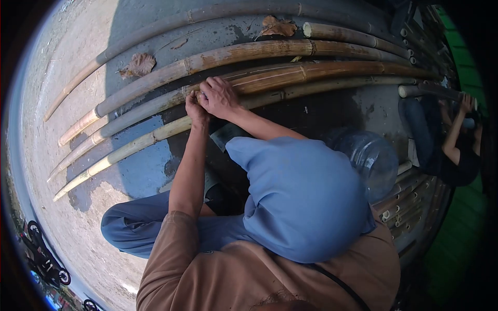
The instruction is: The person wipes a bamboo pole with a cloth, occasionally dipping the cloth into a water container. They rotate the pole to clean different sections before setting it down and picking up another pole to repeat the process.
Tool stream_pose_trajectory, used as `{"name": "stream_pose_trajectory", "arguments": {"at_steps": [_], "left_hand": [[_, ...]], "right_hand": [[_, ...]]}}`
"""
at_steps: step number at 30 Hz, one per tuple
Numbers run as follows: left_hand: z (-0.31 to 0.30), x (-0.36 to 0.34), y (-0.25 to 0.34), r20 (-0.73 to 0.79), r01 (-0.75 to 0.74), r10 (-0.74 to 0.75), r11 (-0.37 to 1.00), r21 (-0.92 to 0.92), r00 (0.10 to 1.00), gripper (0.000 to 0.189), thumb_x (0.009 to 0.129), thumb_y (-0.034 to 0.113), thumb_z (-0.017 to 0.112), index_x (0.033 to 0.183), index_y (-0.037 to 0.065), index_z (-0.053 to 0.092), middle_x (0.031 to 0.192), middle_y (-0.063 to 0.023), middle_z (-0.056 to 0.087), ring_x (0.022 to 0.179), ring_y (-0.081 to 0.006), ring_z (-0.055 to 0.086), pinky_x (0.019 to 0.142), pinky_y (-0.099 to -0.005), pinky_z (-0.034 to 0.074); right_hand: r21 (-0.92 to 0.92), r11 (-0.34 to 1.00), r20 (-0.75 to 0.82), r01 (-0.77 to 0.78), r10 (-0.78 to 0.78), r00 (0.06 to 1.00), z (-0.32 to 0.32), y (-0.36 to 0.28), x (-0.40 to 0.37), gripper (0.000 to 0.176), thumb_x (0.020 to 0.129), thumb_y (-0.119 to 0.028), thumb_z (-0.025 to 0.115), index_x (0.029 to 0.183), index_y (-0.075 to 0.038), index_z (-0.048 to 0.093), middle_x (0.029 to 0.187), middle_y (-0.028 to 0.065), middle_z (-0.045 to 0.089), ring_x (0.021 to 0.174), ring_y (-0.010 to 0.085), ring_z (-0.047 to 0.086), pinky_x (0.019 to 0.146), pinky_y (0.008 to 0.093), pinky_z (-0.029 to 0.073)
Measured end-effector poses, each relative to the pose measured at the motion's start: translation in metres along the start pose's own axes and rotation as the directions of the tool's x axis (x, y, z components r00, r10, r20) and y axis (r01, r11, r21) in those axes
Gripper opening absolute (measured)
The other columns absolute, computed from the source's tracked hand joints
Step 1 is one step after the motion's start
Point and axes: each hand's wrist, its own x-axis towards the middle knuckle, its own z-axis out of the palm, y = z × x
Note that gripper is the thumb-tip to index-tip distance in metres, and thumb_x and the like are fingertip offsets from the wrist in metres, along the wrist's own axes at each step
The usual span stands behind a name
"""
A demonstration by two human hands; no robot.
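Left hand (196,111), right hand (220,97) midway along pole (145,108)

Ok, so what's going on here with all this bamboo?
Someone crouches over bamboo poles lying side by side on the ground. The left hand and right hand are pressed close together on one pole in the middle of the row; how they grip it can't be made out. A jug sits by the knee, dry leaves lie among the poles, and another person sits at the right.
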Motion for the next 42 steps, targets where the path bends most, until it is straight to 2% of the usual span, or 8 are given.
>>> {"name": "stream_pose_trajectory", "arguments": {"at_steps": [1, 10, 18, 20, 24, 30, 38, 42], "left_hand": [[-0.011, -0.013, 0.003, 0.165, -0.115, 0.074, 0.961, 0.252, 0.983, 0.029, 0.104, 0.026, 0.053, 0.109, 0.002, 0.069, 0.109, -0.0122, 0.075, 0.103, -0.0274, 0.071, 0.099, -0.0406, 0.055], [0.027, -0.016, 0.007, -0.200, 0.018, 0.011, 0.989, 0.147, 0.980, 0.032, 0.098, 0.027, 0.065, 0.117, 0.002, 0.071, 0.118, -0.0140, 0.076, 0.107, -0.0305, 0.072, 0.105, -0.0473, 0.054], [0.068, -0.049, 0.032, -0.167, 0.264, -0.260, 0.965, 0.000, 0.951, 0.036, 0.103, 0.030, 0.052, 0.124, 0.005, 0.068, 0.129, -0.0113, 0.073, 0.120, -0.0299, 0.069, 0.112, -0.0486, 0.051], [0.007, -0.023, 0.020, 0.410, 0.100, -0.081, 0.995, -0.024, 0.909, 0.038, 0.105, 0.032, 0.047, 0.124, 0.005, 0.067, 0.131, -0.0132, 0.070, 0.124, -0.0334, 0.065, 0.115, -0.0516, 0.048], [0.084, -0.064, 0.046, -0.205, 0.351, -0.336, 0.936, 0.038, 0.919, 0.041, 0.104, 0.035, 0.048, 0.126, 0.004, 0.065, 0.127, -0.0159, 0.069, 0.122, -0.0370, 0.065, 0.115, -0.0554, 0.047], [0.052, -0.056, 0.034, -0.163, 0.256, -0.266, 0.964, -0.078, 0.950, 0.022, 0.100, 0.027, 0.066, 0.101, 0.005, 0.066, 0.096, -0.0092, 0.071, 0.104, -0.0307, 0.070, 0.104, -0.0503, 0.056], [0.071, -0.058, 0.019, 0.207, 0.040, -0.048, 0.998, 0.043, 0.977, 0.023, 0.101, 0.030, 0.069, 0.107, 0.008, 0.066, 0.097, -0.0081, 0.071, 0.104, -0.0293, 0.069, 0.104, -0.0422, 0.054], [0.051, -0.031, 0.024, 0.021, 0.130, -0.129, 0.989, -0.076, 0.991, 0.024, 0.099, 0.030, 0.074, 0.100, 0.007, 0.067, 0.094, -0.0067, 0.070, 0.101, -0.0280, 0.069, 0.102, -0.0449, 0.056]], "right_hand": [[0.010, 1.000, -0.002, 0.006, -0.006, 1.000, -0.001, -0.005, -0.008, 0.017, 0.087, -0.020, 0.068, 0.096, -0.009, 0.059, 0.097, 0.0127, 0.061, 0.098, 0.0362, 0.063, 0.089, 0.0509, 0.051], [-0.405, 0.813, -0.331, -0.418, 0.295, 0.896, -0.146, 0.188, -0.035, 0.011, 0.085, -0.018, 0.069, 0.090, -0.009, 0.065, 0.090, 0.0129, 0.067, 0.093, 0.0393, 0.066, 0.086, 0.0535, 0.053], [-0.034, 0.988, -0.042, -0.150, 0.149, 0.988, -0.016, 0.016, -0.002, 0.014, 0.089, -0.024, 0.067, 0.090, -0.010, 0.064, 0.093, 0.0135, 0.065, 0.098, 0.0350, 0.066, 0.092, 0.0503, 0.050], [0.114, 0.992, -0.129, 0.046, -0.031, 0.991, 0.029, -0.017, -0.005, 0.018, 0.089, -0.028, 0.069, 0.093, -0.011, 0.070, 0.102, 0.0117, 0.071, 0.104, 0.0327, 0.067, 0.095, 0.0495, 0.050], [-0.048, 0.971, -0.056, -0.236, 0.233, 0.971, -0.031, 0.026, -0.009, 0.019, 0.089, -0.030, 0.069, 0.085, -0.012, 0.074, 0.091, 0.0089, 0.073, 0.096, 0.0298, 0.071, 0.091, 0.0471, 0.052], [-0.314, 0.798, -0.467, -0.514, 0.342, 0.816, -0.147, 0.170, -0.044, 0.013, 0.084, -0.024, 0.071, 0.078, -0.012, 0.072, 0.085, 0.0106, 0.072, 0.097, 0.0322, 0.069, 0.106, 0.0540, 0.047], [0.014, 0.999, -0.164, -0.042, 0.044, 0.985, 0.022, -0.010, -0.005, 0.011, 0.088, -0.023, 0.071, 0.090, -0.013, 0.069, 0.096, 0.0068, 0.068, 0.104, 0.0301, 0.067, 0.113, 0.0533, 0.044], [-0.187, 0.904, -0.206, -0.383, 0.346, 0.916, -0.047, 0.069, -0.006, 0.007, 0.082, -0.019, 0.073, 0.086, -0.014, 0.069, 0.093, 0.0067, 0.068, 0.099, 0.0299, 0.067, 0.114, 0.0553, 0.041]]}}
